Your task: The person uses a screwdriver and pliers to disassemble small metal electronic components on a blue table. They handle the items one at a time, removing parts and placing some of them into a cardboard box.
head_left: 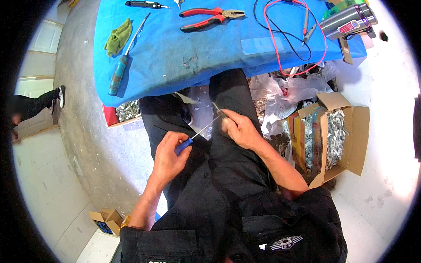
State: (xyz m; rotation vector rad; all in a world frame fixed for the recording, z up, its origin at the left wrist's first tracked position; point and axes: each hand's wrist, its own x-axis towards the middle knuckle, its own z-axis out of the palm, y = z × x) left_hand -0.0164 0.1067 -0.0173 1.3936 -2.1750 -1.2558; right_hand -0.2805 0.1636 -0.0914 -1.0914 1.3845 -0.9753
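Observation:
My left hand (171,156) is closed round the blue handle of a small screwdriver (183,146), its thin shaft slanting up to the right. The tip of that shaft meets a small metal piece (216,107) pinched between thumb and fingers of my right hand (240,128). What kind of part it is, I cannot make out; my fingers cover most of it. Both hands are above my lap, in front of the blue-covered table (162,65).
On the table lie red-handled pliers (210,17), a larger screwdriver (118,74), a green cloth (118,37), test leads (280,33) and a metal flask (348,21). An open carton (357,144) of metal pieces stands right. A person's leg (39,103) shows far left.

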